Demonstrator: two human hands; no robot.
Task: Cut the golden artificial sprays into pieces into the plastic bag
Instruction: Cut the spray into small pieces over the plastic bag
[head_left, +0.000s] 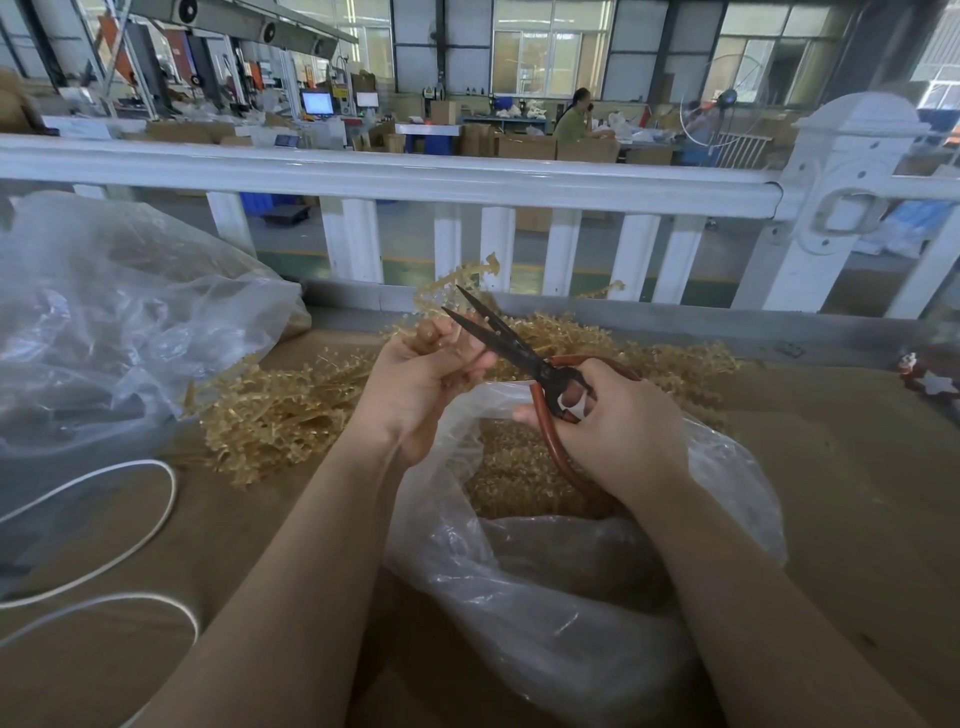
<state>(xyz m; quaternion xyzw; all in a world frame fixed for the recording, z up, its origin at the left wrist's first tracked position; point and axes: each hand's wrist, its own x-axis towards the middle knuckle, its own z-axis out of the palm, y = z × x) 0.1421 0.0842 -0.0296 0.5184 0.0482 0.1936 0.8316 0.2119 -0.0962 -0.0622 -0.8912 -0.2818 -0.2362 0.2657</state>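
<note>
one golden spray (457, 291) is pinched upright in the curled fingers of the left hand (415, 384), its beaded tip raised above the knuckles, and it is straddled by the parted dark blades of one pair of scissors (511, 343). the red looped handles are gripped by the right hand (618, 426), fingers curled through and around them. both hands are held just above the open mouth of a clear plastic bag (571, 597), in which a layer of cut golden pieces (514, 467) is seen. a loose heap of uncut golden sprays (280, 405) is spread on the table (857, 493) behind and to the left of the hands. the table is covered in brown board. a second, larger clear bag (104, 312) is slumped at the left, and a white cord (156, 499) is looped below it. a white railing (415, 179) is set along the far edge, beyond which a factory hall with cardboard boxes, machines and one seated person (576, 122) is seen.
</note>
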